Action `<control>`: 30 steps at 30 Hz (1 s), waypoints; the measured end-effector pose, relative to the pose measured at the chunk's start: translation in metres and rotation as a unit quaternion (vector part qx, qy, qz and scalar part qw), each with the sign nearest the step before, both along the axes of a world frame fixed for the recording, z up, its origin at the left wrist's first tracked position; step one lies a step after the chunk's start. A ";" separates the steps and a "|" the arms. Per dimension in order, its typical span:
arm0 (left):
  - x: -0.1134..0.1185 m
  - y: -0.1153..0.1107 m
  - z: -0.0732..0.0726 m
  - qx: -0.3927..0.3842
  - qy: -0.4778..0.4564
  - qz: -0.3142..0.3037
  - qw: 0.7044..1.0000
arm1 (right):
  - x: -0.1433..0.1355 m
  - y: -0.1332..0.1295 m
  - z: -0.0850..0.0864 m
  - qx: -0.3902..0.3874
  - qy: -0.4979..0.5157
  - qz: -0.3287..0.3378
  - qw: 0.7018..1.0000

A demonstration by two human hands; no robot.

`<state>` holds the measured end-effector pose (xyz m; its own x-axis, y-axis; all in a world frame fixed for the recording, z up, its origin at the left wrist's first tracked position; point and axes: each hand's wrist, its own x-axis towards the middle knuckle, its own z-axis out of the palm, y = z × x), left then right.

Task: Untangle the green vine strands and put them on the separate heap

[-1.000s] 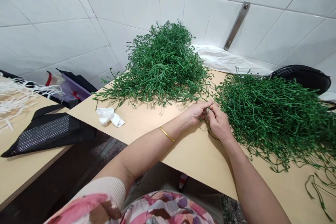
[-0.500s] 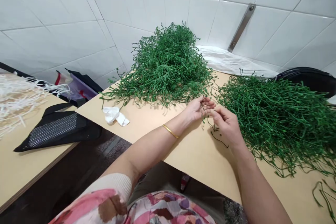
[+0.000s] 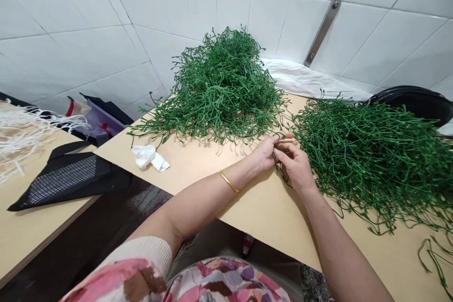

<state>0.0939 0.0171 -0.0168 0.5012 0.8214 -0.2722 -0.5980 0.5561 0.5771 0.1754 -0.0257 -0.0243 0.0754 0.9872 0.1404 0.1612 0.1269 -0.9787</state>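
Observation:
My left hand (image 3: 266,152), with a gold bangle on the wrist, is closed around a thin green stem (image 3: 280,136) that loops over its thumb and forefinger. My right hand (image 3: 296,165) meets it from the right, thumb and fingers pinched on the green stems at the left palm. Parts of these stems dangle below the fingers, and the exact grip is hidden between the hands. Behind my hands rises a tall heap of green stems (image 3: 222,89) with small knobby ends. Just right of my right hand spreads a second green pile (image 3: 375,155).
Crumpled white tissue (image 3: 150,157) lies on the wooden table (image 3: 269,226). A black mesh bag (image 3: 63,181) and white strands (image 3: 24,132) are on the left table. At the back are white sheeting (image 3: 300,75), a black round object (image 3: 417,104) and a metal wall bracket (image 3: 322,33).
My right hand has moved left and in against my left hand. The stems that lay loose on the table below my hands are now drawn up close beneath the fingers.

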 end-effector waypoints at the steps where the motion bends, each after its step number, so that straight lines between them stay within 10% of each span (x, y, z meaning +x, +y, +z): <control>1: 0.001 0.000 -0.001 0.003 0.004 -0.006 1.000 | 0.000 0.001 -0.001 -0.003 0.008 0.003 1.000; 17: -0.004 0.006 0.003 -0.025 0.023 0.018 0.999 | 0.007 0.002 -0.005 0.014 -0.099 -0.044 0.994; 30: -0.017 0.013 0.005 -0.072 -0.041 0.009 0.997 | 0.006 -0.007 0.009 0.087 -0.252 0.042 0.963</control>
<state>0.0767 0.0305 -0.0116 0.5125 0.7861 -0.3456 -0.6508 0.6182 0.4408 0.1816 -0.0331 -0.0157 -0.1253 0.9448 0.3029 0.5928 0.3161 -0.7408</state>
